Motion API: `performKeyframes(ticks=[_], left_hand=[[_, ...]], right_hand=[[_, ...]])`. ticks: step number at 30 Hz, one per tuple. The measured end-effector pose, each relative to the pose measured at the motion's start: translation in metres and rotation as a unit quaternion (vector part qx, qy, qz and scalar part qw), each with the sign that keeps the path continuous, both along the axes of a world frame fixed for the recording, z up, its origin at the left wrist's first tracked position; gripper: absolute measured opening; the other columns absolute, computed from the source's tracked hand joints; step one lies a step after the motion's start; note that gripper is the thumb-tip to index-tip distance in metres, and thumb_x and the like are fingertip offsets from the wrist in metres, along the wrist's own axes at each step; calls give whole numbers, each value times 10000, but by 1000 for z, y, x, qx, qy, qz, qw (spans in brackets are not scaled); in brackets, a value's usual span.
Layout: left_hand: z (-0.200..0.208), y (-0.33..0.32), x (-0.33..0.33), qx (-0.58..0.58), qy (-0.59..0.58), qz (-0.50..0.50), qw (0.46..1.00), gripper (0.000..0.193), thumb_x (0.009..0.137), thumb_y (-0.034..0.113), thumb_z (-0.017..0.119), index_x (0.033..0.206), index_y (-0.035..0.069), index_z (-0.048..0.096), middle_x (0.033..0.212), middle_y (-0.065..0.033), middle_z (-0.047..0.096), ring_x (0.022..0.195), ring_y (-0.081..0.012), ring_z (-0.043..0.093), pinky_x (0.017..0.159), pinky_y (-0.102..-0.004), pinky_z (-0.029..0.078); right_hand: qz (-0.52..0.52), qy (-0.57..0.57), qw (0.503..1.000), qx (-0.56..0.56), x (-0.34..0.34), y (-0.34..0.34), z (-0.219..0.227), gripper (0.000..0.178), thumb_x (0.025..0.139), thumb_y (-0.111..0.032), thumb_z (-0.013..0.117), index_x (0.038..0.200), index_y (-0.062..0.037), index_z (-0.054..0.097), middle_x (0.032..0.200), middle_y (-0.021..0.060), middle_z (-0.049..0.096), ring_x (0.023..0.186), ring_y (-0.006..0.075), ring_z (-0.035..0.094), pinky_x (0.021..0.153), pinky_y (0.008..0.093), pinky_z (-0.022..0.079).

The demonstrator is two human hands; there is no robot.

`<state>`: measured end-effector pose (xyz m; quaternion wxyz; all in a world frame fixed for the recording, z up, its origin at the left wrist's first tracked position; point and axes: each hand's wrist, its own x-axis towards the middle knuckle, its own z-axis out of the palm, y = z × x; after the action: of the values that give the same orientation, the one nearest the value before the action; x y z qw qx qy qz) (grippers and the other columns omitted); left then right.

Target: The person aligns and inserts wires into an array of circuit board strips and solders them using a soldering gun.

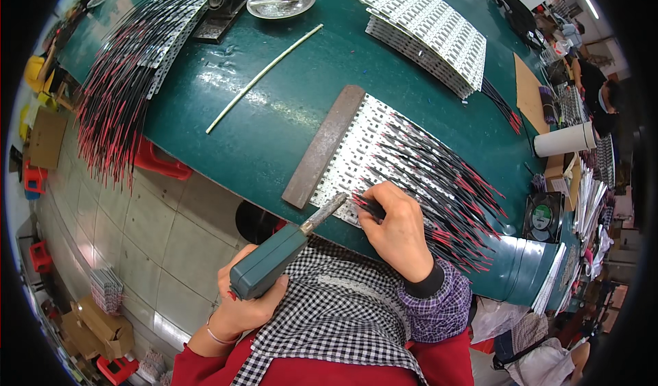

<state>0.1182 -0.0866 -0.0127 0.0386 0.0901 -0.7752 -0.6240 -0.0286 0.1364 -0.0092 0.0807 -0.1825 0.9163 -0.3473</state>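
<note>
My left hand (250, 304) is wrapped round a dark green soldering gun (269, 263). Its long metal tip reaches the near corner of a white circuit board panel (346, 163), close to the fingers of my right hand (401, 228). Those fingers are pinched on black wires with red ends, right at the panel's near edge. Many more such wires (439, 170) fan out from the panel to the right. A brown flat bar (324, 146) lies along the panel's left edge. Where the tip meets the panel is too small to make out.
Far left, wired panels (168, 43) let their wires (113, 105) hang over the table edge. A metal dish (281, 1) and a pale thin stick (264, 78) lie on the green table (274, 132). Stacked white panels (428, 33) stand far right; a small fan (543, 217) sits right.
</note>
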Motion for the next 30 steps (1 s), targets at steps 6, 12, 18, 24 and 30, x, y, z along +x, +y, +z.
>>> performKeyframes(ticks=[6, 12, 18, 24, 30], left_hand=[[1, -4, 4, -14, -22, -10, 1000, 224, 754, -51, 746, 970, -52, 687, 887, -86, 645, 707, -141, 616, 620, -258, 482], [-6, -1, 3, -39, 17, -17, 999, 218, 759, -48, 749, 967, -56, 683, 910, -101, 663, 723, -148, 637, 635, -261, 498], [2, -4, 2, -41, -9, -32, 999, 220, 760, -47, 750, 969, -53, 683, 905, -106, 664, 721, -155, 640, 634, -262, 500], [5, -8, 10, -74, -9, -30, 997, 244, 754, -30, 758, 991, -43, 703, 902, -104, 668, 724, -164, 643, 635, -275, 509], [0, -4, 13, 0, 5, 29, 1000, 279, 743, -33, 766, 1014, -47, 700, 923, -100, 673, 761, -167, 652, 656, -276, 516]], right_hand=[[-2, -4, 1000, -18, -4, 2, -3, 167, 781, -22, 754, 917, 7, 661, 853, 157, 654, 755, 372, 666, 669, 439, 519], [1, -42, 998, -56, -10, 3, -1, 140, 798, -26, 752, 899, 26, 671, 815, 168, 639, 717, 372, 648, 634, 442, 494], [5, -20, 999, -50, -9, 2, -1, 137, 806, -25, 748, 907, 30, 675, 815, 171, 638, 719, 376, 649, 637, 445, 495], [17, -15, 999, -44, -9, 3, 0, 134, 816, -16, 734, 922, 32, 669, 829, 175, 636, 746, 387, 650, 661, 454, 498], [61, 22, 997, -38, -10, 10, 4, 134, 837, -15, 722, 952, 23, 665, 867, 168, 627, 789, 394, 645, 702, 462, 504]])
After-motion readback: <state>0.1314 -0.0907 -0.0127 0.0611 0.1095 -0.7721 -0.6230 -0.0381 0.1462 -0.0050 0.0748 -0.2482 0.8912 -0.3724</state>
